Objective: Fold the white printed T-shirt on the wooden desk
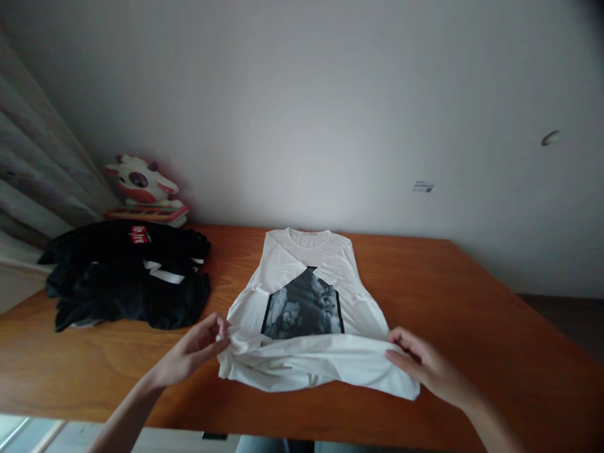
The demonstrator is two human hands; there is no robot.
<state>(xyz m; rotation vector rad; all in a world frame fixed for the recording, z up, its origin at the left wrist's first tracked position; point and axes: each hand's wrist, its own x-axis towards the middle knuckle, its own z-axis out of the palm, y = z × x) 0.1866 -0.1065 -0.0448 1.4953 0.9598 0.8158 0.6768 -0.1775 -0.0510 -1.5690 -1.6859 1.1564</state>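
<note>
I see a white shirt lying flat near the middle of the tabletop, collar toward the wall, both sides folded inward over the front so that a dark printed panel shows only as a pointed shape between them. The near hem is raised off the wood and bunched into a loose roll. My left hand grips the hem's left corner, fingers closed on the cloth with the thumb on top. My right hand grips the hem's right corner, fingers pinched narrow on the fabric; the cloth below that hand hangs in a small flap touching the tabletop. Both forearms come in from the near edge. To the left, well apart from the shirt, I note a heap of black clothes with white stripes and a small red label. Behind the heap, against the wall, stands a white and red toy on a flat red object. A grey curtain hangs at far left.
</note>
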